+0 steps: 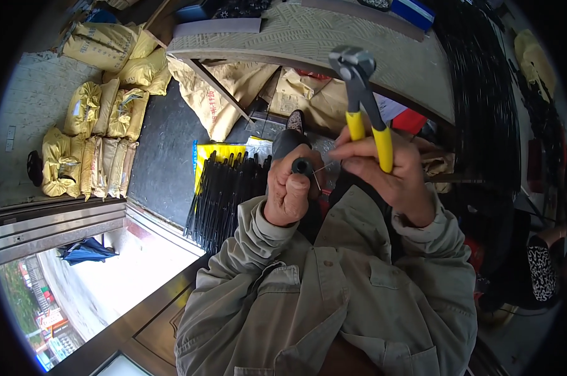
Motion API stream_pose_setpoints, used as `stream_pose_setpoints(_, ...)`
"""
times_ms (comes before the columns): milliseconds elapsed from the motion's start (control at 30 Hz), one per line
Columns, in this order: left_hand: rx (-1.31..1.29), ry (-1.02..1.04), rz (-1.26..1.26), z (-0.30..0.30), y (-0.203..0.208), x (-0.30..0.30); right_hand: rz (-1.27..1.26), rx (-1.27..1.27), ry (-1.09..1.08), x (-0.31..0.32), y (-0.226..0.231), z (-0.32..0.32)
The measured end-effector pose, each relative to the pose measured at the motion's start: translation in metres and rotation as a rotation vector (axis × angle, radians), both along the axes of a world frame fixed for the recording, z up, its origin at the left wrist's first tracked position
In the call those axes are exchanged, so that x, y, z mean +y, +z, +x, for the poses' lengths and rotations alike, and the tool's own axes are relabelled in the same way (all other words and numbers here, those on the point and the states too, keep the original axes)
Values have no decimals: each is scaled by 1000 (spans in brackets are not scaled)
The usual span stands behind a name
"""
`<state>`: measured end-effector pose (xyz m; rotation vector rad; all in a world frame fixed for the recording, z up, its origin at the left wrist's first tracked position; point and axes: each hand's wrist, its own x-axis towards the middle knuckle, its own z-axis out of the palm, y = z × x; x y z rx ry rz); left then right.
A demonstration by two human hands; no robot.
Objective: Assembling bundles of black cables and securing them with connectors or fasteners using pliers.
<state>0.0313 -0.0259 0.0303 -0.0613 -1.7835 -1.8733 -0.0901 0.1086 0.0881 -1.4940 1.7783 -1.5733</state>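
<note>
My left hand is closed around a dark tube-like piece, its round end pointing up at me and my thumb pressed against its near side. Thin wire runs from beside that end toward the fingertips of my right hand. That hand is closed on a pair of end-cutting pincers with dark jaws and yellow handles, jaws pointing away from me. Thumb and forefinger also appear to pinch the wire, though the contact is too small to be sure. The lower part of the dark piece is hidden by my fingers.
Many long black rods lie left of my left hand, partly over a yellow bag. A workbench spans the far side, with brown sacks beneath. Yellowish sacks are stacked at left. More black strands hang at right, where another person's patterned sleeve shows.
</note>
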Motion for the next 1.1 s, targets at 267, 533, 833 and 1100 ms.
stream_pose_setpoints(267,-36,47,153,-3,5,8,177,1444,-473,31,29,-19)
stream_pose_setpoints(533,-43,71,92,-1,4,3,-141,1875,-651,30,19,-38)
stream_pose_setpoints(833,-8,132,-89,1,0,4,303,1244,-383,43,8,7)
stream_pose_setpoints(1100,61,-425,-367,1,18,-20,525,930,46,73,38,3)
